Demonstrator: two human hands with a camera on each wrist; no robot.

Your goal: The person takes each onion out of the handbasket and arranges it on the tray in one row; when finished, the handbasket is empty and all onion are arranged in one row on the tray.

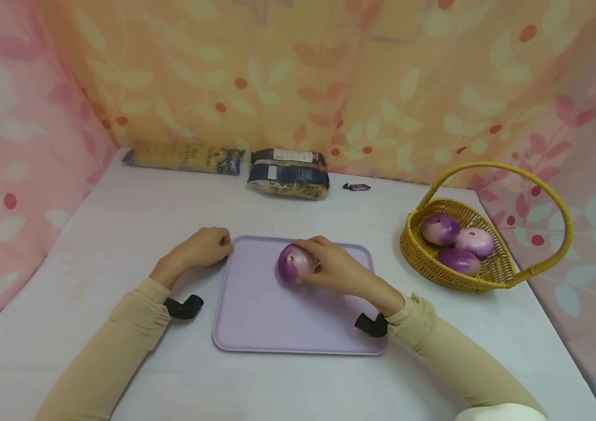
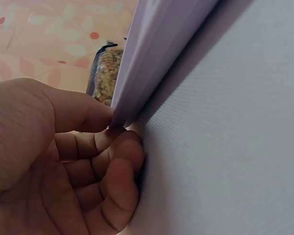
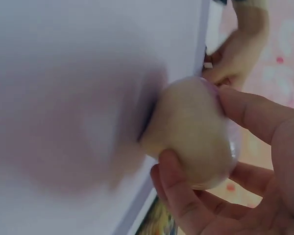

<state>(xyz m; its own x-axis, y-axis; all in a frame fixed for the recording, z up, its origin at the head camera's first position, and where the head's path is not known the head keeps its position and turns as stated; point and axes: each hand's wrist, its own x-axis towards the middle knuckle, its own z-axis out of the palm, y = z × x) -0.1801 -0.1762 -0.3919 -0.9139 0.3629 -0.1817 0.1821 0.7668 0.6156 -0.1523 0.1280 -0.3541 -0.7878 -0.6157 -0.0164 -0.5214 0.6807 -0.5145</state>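
Observation:
A lilac tray [image 1: 298,327] lies on the white table. Over its upper middle, my right hand [image 1: 337,266] grips a purple and white onion [image 1: 296,263], thumb on one side and fingers round the other. The right wrist view shows the onion's pale side [image 3: 191,132] close to the tray surface; whether it touches cannot be told. At the tray's upper left corner is my left hand [image 1: 203,248]. In the left wrist view, thumb and curled fingers of that hand [image 2: 63,152] pinch the tray's rim [image 2: 142,63].
A yellow wicker basket [image 1: 434,272] with a tall handle holds three purple onions [image 1: 460,261] at the right. Along the back lie a long yellow packet [image 1: 182,158], a dark packet [image 1: 289,172] and a small wrapped sweet [image 1: 357,187]. Patterned cloth surrounds the table.

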